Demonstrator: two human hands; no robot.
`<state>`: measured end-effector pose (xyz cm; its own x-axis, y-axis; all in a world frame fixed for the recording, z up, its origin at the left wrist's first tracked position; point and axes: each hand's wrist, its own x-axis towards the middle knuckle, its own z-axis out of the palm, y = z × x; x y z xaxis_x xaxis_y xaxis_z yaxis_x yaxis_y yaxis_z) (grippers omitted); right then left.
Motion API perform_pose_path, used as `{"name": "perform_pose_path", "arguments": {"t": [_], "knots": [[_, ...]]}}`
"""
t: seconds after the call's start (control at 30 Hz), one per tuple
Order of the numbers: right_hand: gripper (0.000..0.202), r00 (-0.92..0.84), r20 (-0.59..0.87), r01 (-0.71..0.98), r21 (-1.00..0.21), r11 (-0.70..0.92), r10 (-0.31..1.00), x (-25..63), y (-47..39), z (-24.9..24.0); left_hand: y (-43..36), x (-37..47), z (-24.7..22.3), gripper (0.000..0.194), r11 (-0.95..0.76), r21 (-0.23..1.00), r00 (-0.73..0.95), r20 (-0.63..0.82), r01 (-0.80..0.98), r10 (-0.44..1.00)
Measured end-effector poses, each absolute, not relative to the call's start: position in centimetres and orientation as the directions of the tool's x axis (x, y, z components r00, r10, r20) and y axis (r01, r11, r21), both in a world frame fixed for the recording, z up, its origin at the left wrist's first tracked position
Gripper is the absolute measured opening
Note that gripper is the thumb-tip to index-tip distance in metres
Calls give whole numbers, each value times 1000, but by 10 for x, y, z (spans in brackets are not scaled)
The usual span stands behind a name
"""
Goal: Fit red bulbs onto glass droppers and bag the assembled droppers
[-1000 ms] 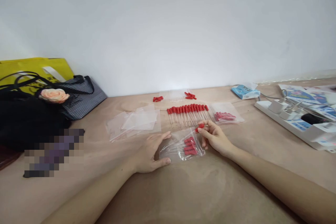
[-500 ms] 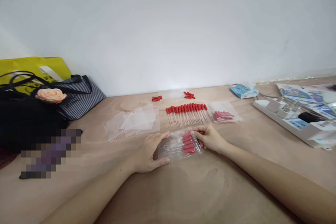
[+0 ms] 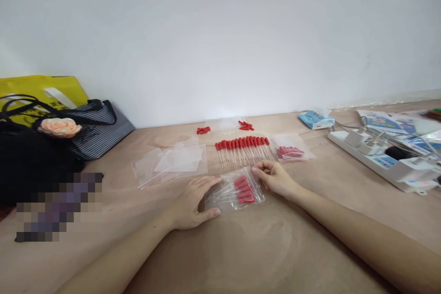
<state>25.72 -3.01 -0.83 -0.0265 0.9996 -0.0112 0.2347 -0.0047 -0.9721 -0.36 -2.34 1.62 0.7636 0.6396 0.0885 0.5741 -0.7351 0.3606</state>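
Observation:
In front of me lies a clear zip bag [image 3: 225, 201] with several glass droppers [image 3: 245, 189] inside, their red rubber bulbs toward the right. My left hand [image 3: 193, 202] rests at the bag's left end, thumb and fingers spread apart and touching its edge. At the bag's upper right corner, my right hand [image 3: 274, 178] pinches the edge between thumb and forefinger. Just beyond, a row of red-bulbed droppers [image 3: 243, 143] lies side by side on the table. Right of that row is another filled zip bag [image 3: 292, 149].
Flat, overlapping plastic bags [image 3: 177, 158] lie to the left. Loose red bulbs [image 3: 246, 125] and thin glass tubes are near the wall. A power strip [image 3: 382, 161] and a blue tissue pack [image 3: 315, 119] are at right; a striped bag [image 3: 103, 131] stands at left.
The view has shifted slightly. The red bulbs in the near bag sit a little further from its right edge, and my right fingers have moved toward the bag's upper corner.

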Motion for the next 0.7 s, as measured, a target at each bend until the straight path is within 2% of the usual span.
{"name": "perform_pose_path", "arguments": {"t": [0.07, 0.2, 0.33, 0.47, 0.57, 0.7], "knots": [[32, 7, 52, 336, -941, 46, 999, 260, -30, -9, -23, -4, 16, 59, -740, 354, 767, 90, 572, 635], [31, -144, 38, 389, -917, 91, 989, 256, -32, -14, -22, -4, 16, 60, -742, 351, 768, 90, 571, 634], [31, -191, -7, 250, -967, 42, 982, 251, -34, -10, -24, -3, 17, 61, -729, 357, 757, 83, 585, 648], [34, -198, -134, 72, -990, -122, 971, 256, -36, 6, -24, -4, 17, 63, -720, 357, 752, 69, 595, 656], [35, -216, -183, 9, -983, -186, 959, 262, -36, 14, -24, -5, 16, 62, -723, 347, 750, 78, 597, 657], [34, -238, -173, -30, -982, -185, 956, 269, -37, 16, -27, -4, 17, 62, -726, 340, 746, 95, 598, 659]]}}
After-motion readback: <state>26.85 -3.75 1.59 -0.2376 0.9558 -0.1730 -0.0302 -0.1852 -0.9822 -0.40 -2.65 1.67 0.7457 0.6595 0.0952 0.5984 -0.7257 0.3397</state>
